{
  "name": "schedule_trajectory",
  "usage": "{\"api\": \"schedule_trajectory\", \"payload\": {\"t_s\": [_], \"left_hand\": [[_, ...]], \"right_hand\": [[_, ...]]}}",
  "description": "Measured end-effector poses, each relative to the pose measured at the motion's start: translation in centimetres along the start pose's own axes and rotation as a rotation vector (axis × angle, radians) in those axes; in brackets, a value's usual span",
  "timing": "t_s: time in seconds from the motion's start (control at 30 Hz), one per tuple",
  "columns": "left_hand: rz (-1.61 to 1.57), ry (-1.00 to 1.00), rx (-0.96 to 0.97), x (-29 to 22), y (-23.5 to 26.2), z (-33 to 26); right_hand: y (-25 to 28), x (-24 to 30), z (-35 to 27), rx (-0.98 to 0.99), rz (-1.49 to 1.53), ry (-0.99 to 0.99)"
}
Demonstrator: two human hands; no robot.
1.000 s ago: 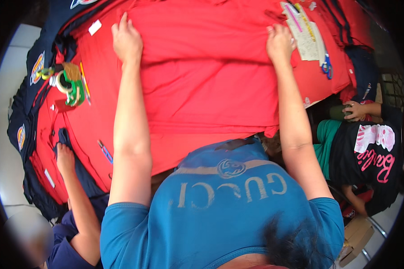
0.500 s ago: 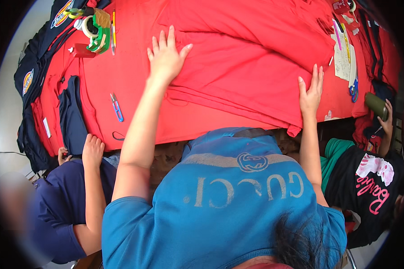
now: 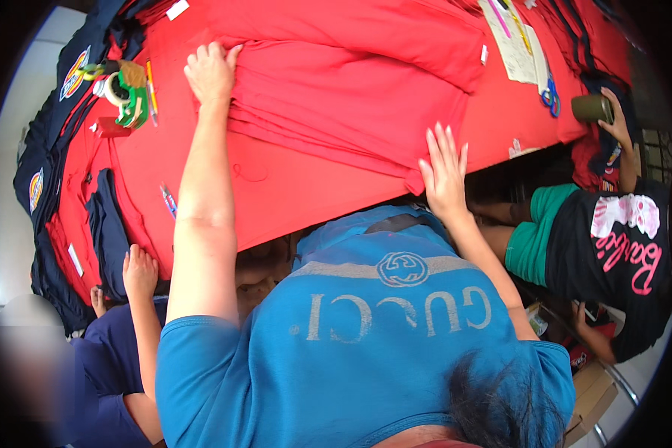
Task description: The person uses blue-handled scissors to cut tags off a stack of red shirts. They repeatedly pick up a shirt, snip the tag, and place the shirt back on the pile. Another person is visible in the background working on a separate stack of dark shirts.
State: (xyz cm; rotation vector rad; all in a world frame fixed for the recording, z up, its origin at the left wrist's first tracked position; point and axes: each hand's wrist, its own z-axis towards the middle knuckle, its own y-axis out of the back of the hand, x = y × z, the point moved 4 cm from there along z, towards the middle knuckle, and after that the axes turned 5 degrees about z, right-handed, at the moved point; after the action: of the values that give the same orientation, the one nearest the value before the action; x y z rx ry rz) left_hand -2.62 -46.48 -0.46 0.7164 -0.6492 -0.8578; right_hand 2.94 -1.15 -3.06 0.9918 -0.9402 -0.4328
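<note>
A broad piece of red cloth (image 3: 343, 104), folded in layers, lies across the red-covered table (image 3: 276, 201) in front of me. My left hand (image 3: 210, 72) presses at its left edge, fingers curled into the fabric and thumb pointing right. Creases run rightward from that hand. Close to the cloth's near right corner, my right hand (image 3: 446, 175) rests with fingers straight and slightly apart, touching the edge. Nothing is held in it.
On the left are a green tape dispenser (image 3: 134, 108), a red box (image 3: 110, 128), thread snips (image 3: 169, 201) and navy cloth (image 3: 108, 224). Blue-handled scissors (image 3: 551, 98) lie by paper (image 3: 511, 56) on the right. Co-workers sit both sides; one grips a dark green cylinder (image 3: 592, 109).
My left fingers have gone from spread to curled on the cloth. My right hand has slid down its right edge to the near corner. The whole view has shifted and tilted.
</note>
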Motion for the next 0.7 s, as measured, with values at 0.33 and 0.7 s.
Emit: {"api": "schedule_trajectory", "payload": {"t_s": [0.33,0.7], "left_hand": [[-0.331,0.225,0.563,2.9,3.4,-5.2],[-0.57,0.301,0.189,6.8,5.5,-4.2]], "right_hand": [[4.6,-3.6,-6.9,-0.296,0.285,-0.204],[5.0,-4.3,-4.8,-0.286,0.258,-0.078]]}}
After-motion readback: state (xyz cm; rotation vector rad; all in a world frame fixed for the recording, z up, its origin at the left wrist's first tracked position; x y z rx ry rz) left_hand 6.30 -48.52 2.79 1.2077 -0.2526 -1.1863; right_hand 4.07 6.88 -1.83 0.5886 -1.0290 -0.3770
